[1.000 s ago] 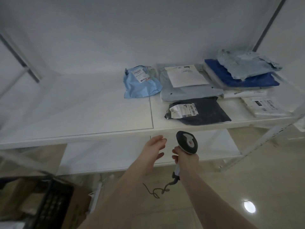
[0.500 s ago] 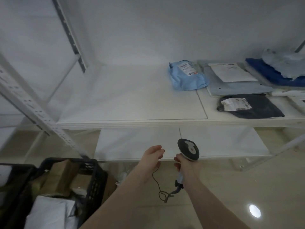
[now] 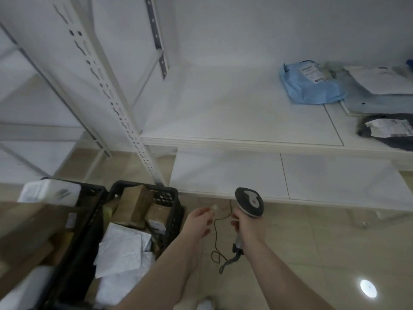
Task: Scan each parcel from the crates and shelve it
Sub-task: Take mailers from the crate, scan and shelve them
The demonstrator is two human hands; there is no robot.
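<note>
1. The white shelf unit (image 3: 234, 121) fills most of what I see, backed by a plain pale wall; its perforated front upright (image 3: 125, 121) slants down to the floor, and a lower board (image 3: 290, 175) sits under the main one.
2. Below the shelf unit the floor (image 3: 312, 242) is glossy beige tile, with a round lamp glare (image 3: 368, 291) on it out to the right.
3. At the foot of the shelf's upright stands a black crate (image 3: 172, 211), holding brown cardboard boxes (image 3: 136, 204) and crumpled white mailers (image 3: 123, 249). A second crate lies left of it, farther from the shelf, with a white parcel (image 3: 49, 192) on its rim.
4. On the right end of the shelf's main board lie the shelved parcels: a light blue mailer (image 3: 310, 86) with a label, a grey-blue mailer (image 3: 375, 99) touching its right side, and a dark mailer (image 3: 388, 133) nearer the front edge, cut off by the frame.
5. My right hand (image 3: 245, 222), just in front of the shelf's lower board, is wrapped round the handle of the scanner (image 3: 249, 202), whose dark head points up toward the shelf; its thin cable (image 3: 215, 240) loops down to the floor.
6. My left hand (image 3: 199, 222), between crate and scanner, has its fingers loosely curled; something small and pale (image 3: 213, 207) sits at the fingertips, though it is too blurred for me to name or to say I pinch it.
</note>
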